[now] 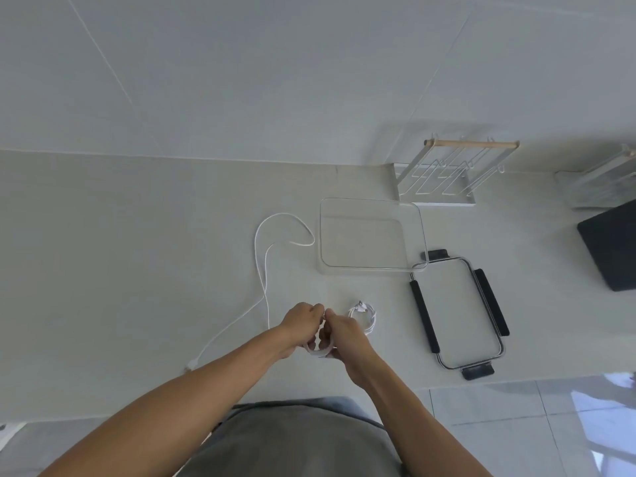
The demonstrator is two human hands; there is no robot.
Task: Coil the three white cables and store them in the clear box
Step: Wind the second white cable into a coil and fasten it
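My left hand (300, 322) and my right hand (339, 335) meet over the counter near its front edge, both closed on a small loop of white cable (318, 352) that shows below the fingers. A second white cable (364, 317) lies coiled on the counter just right of my right hand. A third white cable (261, 270) lies uncoiled, winding from beside the clear box down to a plug near my left forearm. The clear box (424, 232) stands empty further back, right of centre.
The box lid (421, 309) with black clips lies to the right of the hands. A white wire rack (447, 173) with a wooden bar stands against the wall behind the box. A black object (612, 246) sits at the far right. The counter's front edge runs just below my hands.
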